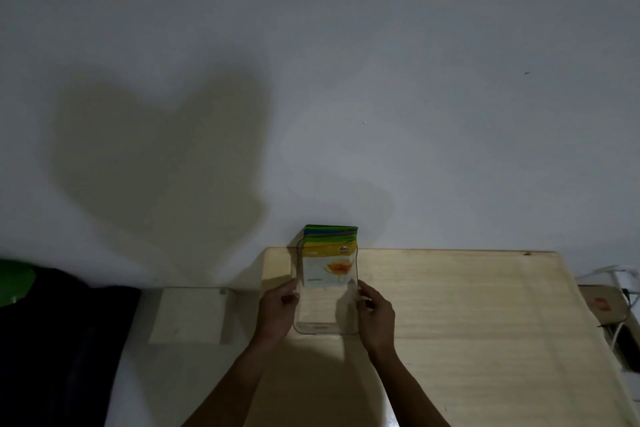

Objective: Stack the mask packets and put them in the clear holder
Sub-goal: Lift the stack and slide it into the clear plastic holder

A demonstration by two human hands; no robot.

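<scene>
A clear holder [323, 324] stands on the wooden table [467, 322] near its back left corner. Several mask packets [329, 265] stand upright inside it, leaning toward the wall. The front packet is white with a yellow top and an orange picture, and green and blue packet tops show behind it. My left hand [277, 310] grips the holder's left wall. My right hand [375, 314] grips its right wall. The holder's front half is bare of packets.
A pale wall rises right behind the table. A small light block [190, 315] sits left of the table on a white surface. Dark cloth [59, 340] and a green object [15, 282] lie at far left. Cables and a box [609, 305] sit at the right edge.
</scene>
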